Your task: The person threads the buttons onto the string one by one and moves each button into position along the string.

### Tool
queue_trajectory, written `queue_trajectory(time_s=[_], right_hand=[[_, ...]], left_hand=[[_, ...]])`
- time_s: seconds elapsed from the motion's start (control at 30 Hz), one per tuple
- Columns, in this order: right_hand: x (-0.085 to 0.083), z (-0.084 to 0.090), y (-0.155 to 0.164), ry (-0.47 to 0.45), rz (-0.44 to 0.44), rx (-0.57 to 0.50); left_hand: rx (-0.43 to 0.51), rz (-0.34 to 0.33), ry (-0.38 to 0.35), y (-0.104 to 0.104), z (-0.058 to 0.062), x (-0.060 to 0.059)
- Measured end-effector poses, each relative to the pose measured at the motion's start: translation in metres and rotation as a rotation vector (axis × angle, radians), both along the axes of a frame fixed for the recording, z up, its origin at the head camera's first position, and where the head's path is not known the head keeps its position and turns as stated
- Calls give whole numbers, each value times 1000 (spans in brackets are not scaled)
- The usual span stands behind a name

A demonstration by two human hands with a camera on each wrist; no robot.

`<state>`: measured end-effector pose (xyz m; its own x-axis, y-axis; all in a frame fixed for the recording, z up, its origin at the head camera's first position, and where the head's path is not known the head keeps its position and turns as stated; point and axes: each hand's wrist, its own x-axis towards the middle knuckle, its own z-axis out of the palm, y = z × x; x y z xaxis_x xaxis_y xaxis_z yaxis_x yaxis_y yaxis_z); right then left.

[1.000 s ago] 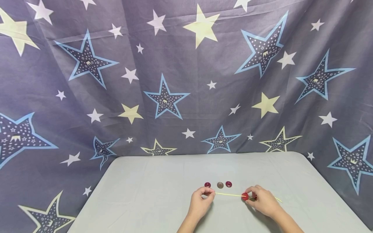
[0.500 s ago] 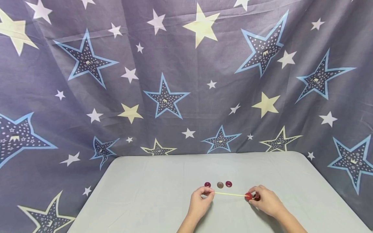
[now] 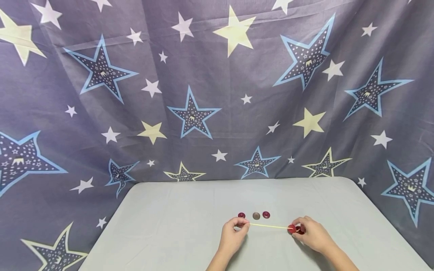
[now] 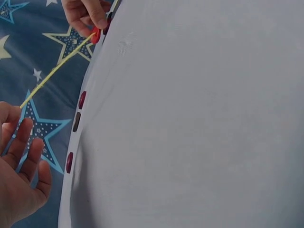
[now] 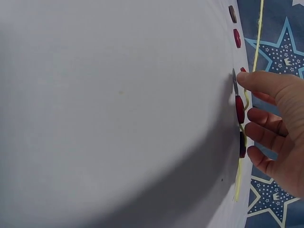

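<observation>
Against the star-printed backdrop (image 3: pixel 190 75), over the pale worktop (image 3: pixel 169 226), our left hand (image 3: pixel 234 231) pinches the taut yellow cord (image 3: pixel 269 226); our right hand (image 3: pixel 313 235), pinching the red button (image 3: pixel 291 228), has slid it rightward toward the threaded dark ones.

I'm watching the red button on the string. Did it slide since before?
Yes. The red button slid right along the yellow string, farther from the three buttons on the table, pushed by the right hand.

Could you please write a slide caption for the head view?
Left hand pinches a yellow cord; right hand holds a red button on it.
</observation>
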<state>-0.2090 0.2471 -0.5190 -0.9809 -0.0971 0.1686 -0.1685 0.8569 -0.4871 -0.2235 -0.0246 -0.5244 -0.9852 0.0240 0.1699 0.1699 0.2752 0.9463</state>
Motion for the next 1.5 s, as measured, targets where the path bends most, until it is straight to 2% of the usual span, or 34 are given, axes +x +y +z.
queue_trajectory(time_s=[0.57, 0.97, 1.5], right_hand=[[1, -6, 4, -9, -22, -13], [-2, -8, 7, -64, -28, -54], [-5, -9, 10, -53, 13, -87]], left_hand=[[4, 6, 6, 1, -1, 1], [8, 8, -1, 0, -1, 0], [8, -10, 6, 1, -1, -1]])
